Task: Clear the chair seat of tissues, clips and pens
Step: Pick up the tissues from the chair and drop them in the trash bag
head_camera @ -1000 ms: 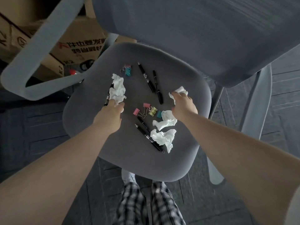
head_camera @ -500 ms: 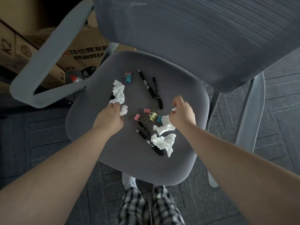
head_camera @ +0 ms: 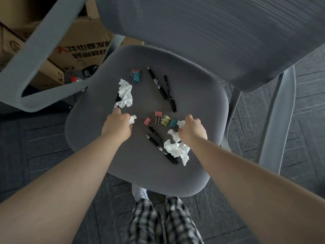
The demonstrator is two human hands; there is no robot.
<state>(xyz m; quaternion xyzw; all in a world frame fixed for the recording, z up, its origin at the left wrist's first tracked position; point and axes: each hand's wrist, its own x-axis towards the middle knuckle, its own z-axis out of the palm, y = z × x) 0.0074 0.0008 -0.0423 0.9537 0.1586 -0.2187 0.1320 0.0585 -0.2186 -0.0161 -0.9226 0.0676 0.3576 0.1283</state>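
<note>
We have both hands down on the grey chair seat (head_camera: 123,164), each closed around a small wad of tissue. Our left hand (head_camera: 117,125) has its fingers (head_camera: 127,118) curled shut on a tissue scrap (head_camera: 132,119), only a white tuft showing past the knuckles. Our right hand (head_camera: 192,130) is likewise clenched on a tissue piece (head_camera: 181,123), probably so the loose paper goes first and packs small.

Much remains on the seat. A long crumpled tissue (head_camera: 125,93) lies just beyond the left hand, partly over a black pen (head_camera: 117,99). Two black pens (head_camera: 157,83) lie towards the backrest, beside a teal and pink binder clip pair (head_camera: 136,76). Between our hands sit pink, yellow and teal binder clips (head_camera: 159,119); nearer us two more pens (head_camera: 161,148) run under a large tissue (head_camera: 176,148).

The seat is plain fabric, slightly dished. Around it: the mesh backrest (head_camera: 202,32), a grey armrest (head_camera: 35,50), cardboard boxes (head_camera: 79,46) and dark floor tiles (head_camera: 44,138).
</note>
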